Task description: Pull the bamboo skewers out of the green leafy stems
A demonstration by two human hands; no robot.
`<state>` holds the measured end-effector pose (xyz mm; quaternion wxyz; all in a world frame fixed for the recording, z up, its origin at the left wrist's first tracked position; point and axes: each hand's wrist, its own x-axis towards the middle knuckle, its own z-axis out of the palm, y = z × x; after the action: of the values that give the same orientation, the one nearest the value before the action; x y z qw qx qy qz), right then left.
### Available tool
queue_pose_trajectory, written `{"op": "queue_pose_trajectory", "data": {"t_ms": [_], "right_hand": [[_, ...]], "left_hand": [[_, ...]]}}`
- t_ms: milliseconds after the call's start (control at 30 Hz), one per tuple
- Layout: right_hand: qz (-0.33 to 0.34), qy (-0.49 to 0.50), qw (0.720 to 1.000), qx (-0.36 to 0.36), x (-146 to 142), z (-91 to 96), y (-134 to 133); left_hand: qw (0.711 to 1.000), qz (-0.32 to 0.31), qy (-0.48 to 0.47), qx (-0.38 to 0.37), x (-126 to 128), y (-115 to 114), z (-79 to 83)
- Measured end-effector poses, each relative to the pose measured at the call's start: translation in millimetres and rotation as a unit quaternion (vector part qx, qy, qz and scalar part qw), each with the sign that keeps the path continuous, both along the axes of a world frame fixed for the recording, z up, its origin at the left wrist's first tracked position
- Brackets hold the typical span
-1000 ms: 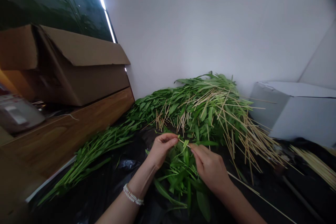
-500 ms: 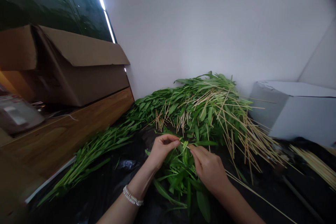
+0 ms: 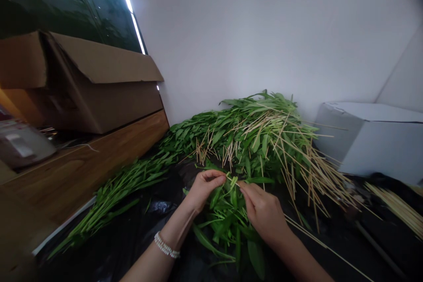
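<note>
My left hand (image 3: 203,188) pinches the tip of a thin bamboo skewer (image 3: 230,179), and a bead bracelet circles its wrist. My right hand (image 3: 262,209) is closed on the same skewer and on a bunch of green leafy stalks (image 3: 228,220) threaded on it, which hang down between my hands. The skewer's long end (image 3: 330,251) runs out past my right forearm. Just beyond my hands lies a big heap of skewered greens (image 3: 261,136) on black plastic sheeting (image 3: 139,233).
Loose green stalks (image 3: 115,189) lie at the left beside a wooden ledge (image 3: 82,163) with an open cardboard box (image 3: 95,83). A white box (image 3: 370,136) stands at the right, with bare skewers (image 3: 396,207) in front. A white wall is behind.
Almost nothing differs: my hands stay pinched on the skewer and the greens, with only slight finger shifts.
</note>
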<state>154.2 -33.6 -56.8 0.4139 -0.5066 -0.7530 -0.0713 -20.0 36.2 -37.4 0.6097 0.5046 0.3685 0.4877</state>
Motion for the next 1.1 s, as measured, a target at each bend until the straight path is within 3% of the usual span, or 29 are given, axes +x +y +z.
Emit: {"op": "queue_pose_trajectory", "data": {"t_ms": [467, 600, 733, 833, 967, 1033, 1100], "right_hand": [[-0.002, -0.006, 1.0, 0.0, -3.3, -5.3, 1.9], [-0.023, 0.03, 0.999, 0.036, 7.6, 1.1, 4.7], [-0.126, 0.102, 0.981, 0.111, 30.3, 15.4, 7.8], [-0.179, 0.128, 0.967, 0.125, 42.5, 24.3, 8.7], [-0.185, 0.13, 0.967, 0.117, 45.4, 26.8, 8.8], [-0.176, 0.131, 0.969, 0.113, 43.9, 25.2, 9.0], [-0.164, 0.13, 0.972, 0.108, 42.0, 23.5, 9.1]], "left_hand": [[0.999, -0.037, 0.022, -0.01, 6.0, -4.5, -2.7], [0.997, -0.006, 0.052, 0.056, 8.4, -6.0, -1.1], [0.98, 0.042, 0.124, 0.148, 8.8, -7.9, 2.7], [0.959, -0.053, 0.19, 0.203, 8.8, -15.1, 7.3], [0.882, -0.243, 0.288, 0.282, 9.1, -26.9, 8.6], [0.849, -0.267, 0.333, 0.311, 9.7, -29.6, 5.0], [0.842, -0.258, 0.351, 0.319, 10.3, -29.5, 1.2]]}}
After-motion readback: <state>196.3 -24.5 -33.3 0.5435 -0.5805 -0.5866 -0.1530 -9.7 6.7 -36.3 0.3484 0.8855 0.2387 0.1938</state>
